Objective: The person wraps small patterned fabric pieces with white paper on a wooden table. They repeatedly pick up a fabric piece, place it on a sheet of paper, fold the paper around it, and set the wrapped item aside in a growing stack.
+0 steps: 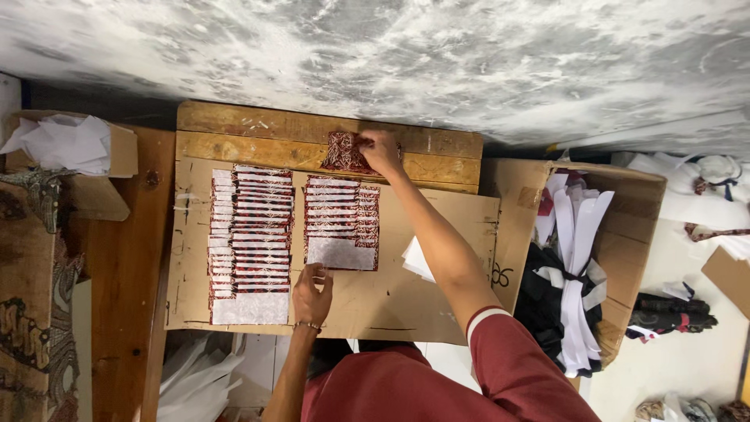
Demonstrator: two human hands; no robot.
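Partly, right hand point(380, 150) covers the patterned red piece point(344, 151).

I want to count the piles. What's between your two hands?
In the head view, a short row of overlapped red-patterned pieces lies on cardboard between the left hand and right hand.

A rough grey-white plaster wall point(437, 62) backs a worn wooden bench point(125, 258); pale floor point(672, 344) lies beyond its right edge.
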